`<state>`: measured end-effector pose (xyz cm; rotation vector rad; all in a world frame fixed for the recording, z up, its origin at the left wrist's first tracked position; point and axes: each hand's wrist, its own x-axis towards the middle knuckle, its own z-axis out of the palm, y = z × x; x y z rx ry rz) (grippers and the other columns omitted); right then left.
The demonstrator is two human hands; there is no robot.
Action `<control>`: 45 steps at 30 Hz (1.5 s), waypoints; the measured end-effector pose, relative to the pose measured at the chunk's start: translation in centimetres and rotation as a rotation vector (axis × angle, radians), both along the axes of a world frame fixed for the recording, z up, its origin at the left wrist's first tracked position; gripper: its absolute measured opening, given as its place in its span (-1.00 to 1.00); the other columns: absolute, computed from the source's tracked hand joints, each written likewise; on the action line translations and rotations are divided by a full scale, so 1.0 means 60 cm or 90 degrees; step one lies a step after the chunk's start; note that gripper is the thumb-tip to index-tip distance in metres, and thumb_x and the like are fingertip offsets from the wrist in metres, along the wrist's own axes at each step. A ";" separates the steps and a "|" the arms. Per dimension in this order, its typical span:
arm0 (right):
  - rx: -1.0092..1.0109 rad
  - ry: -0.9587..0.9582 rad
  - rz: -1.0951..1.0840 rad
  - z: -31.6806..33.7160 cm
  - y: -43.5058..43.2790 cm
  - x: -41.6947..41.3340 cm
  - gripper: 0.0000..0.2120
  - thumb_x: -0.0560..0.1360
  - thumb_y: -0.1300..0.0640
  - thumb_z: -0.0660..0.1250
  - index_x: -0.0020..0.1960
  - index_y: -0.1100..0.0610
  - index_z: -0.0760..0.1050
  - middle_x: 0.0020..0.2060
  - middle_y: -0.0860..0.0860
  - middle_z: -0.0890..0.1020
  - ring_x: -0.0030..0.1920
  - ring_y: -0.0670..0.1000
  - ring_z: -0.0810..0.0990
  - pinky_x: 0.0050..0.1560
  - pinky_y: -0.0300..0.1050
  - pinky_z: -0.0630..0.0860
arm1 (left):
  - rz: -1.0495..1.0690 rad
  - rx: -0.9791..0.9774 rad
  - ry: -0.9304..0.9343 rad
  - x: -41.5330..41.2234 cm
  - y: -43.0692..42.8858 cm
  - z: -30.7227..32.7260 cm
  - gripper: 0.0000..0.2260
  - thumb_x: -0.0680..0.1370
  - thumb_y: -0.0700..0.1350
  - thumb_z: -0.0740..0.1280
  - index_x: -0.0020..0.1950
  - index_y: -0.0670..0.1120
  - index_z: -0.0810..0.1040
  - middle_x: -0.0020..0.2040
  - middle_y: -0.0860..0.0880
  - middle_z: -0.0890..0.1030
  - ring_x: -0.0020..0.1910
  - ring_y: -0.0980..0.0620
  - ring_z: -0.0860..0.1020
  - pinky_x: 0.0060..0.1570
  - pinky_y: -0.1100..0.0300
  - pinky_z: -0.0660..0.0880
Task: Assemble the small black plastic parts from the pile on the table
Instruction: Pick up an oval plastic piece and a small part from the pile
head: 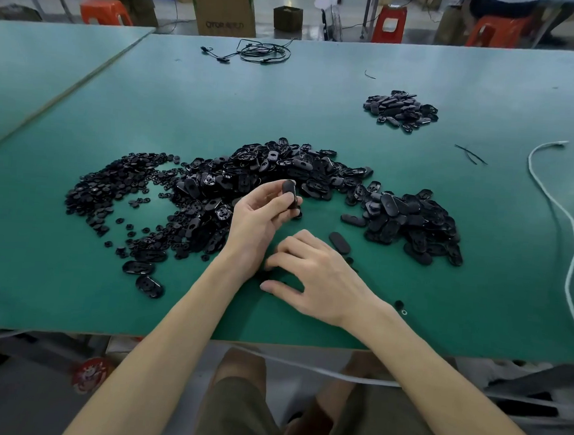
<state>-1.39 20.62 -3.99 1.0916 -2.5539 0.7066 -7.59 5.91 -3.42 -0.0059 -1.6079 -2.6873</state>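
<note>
A wide pile of small black plastic parts (pixel 247 180) spreads across the middle of the green table (pixel 67 286): oval shells in the centre and right, tiny round pieces (pixel 109 186) at the left. My left hand (pixel 258 218) is raised just in front of the pile and grips one black oval part (pixel 289 193) between thumb and fingers. My right hand (pixel 311 277) lies palm down on the table closer to me, its fingertips touching small black pieces that it mostly hides. A single oval shell (pixel 339 242) lies just right of that hand.
A smaller heap of black parts (pixel 400 110) sits at the far right. A black cable bundle (pixel 257 52) lies at the back, a white cord (pixel 567 218) runs down the right side, and thin black ties (pixel 471 154) lie near it. Boxes and red stools stand beyond the table.
</note>
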 end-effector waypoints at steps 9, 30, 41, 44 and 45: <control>-0.024 0.006 -0.038 0.005 -0.001 0.000 -0.85 0.62 0.13 0.42 0.01 0.23 0.65 -0.04 0.09 0.63 0.04 0.15 0.53 0.12 0.12 0.54 | -0.051 -0.045 0.016 0.000 0.001 -0.004 -0.83 0.59 -0.31 0.42 0.16 -0.19 0.66 -0.04 -0.12 0.69 -0.03 -0.01 0.68 -0.08 0.23 0.60; -0.014 0.037 -0.087 0.015 -0.007 -0.001 -0.85 0.63 0.21 0.39 -0.06 0.28 0.56 -0.11 0.13 0.61 -0.03 0.19 0.56 0.10 0.00 0.47 | -0.091 -0.072 0.022 -0.001 0.003 -0.002 -0.94 0.63 -0.26 0.39 0.07 -0.18 0.65 0.04 -0.22 0.73 0.06 -0.23 0.72 -0.01 0.12 0.62; -0.333 -0.171 -0.281 0.015 0.009 -0.015 -0.93 0.69 0.17 0.29 0.02 0.12 0.48 -0.18 -0.02 0.62 -0.07 0.03 0.60 0.01 0.02 0.56 | -0.080 -0.157 0.055 0.001 -0.004 -0.007 -0.85 0.63 -0.18 0.42 0.14 -0.10 0.75 -0.02 -0.08 0.72 -0.17 0.05 0.55 -0.13 0.22 0.48; -0.395 -0.196 -0.291 0.016 0.013 -0.020 -0.95 0.66 0.22 0.35 0.03 0.11 0.54 -0.13 -0.08 0.65 -0.07 -0.10 0.62 0.01 -0.27 0.52 | -0.063 -0.172 0.051 0.001 -0.005 -0.010 -0.85 0.61 -0.16 0.46 0.15 -0.10 0.74 -0.03 -0.11 0.73 -0.20 0.05 0.53 -0.19 0.22 0.44; -0.414 -0.207 -0.294 0.017 0.015 -0.021 -0.94 0.64 0.23 0.37 0.03 0.10 0.56 -0.12 -0.10 0.65 -0.07 -0.14 0.61 0.01 -0.34 0.49 | -0.054 -0.172 0.045 0.001 -0.004 -0.011 -0.85 0.60 -0.16 0.47 0.14 -0.12 0.74 -0.03 -0.13 0.73 -0.21 0.06 0.54 -0.20 0.21 0.42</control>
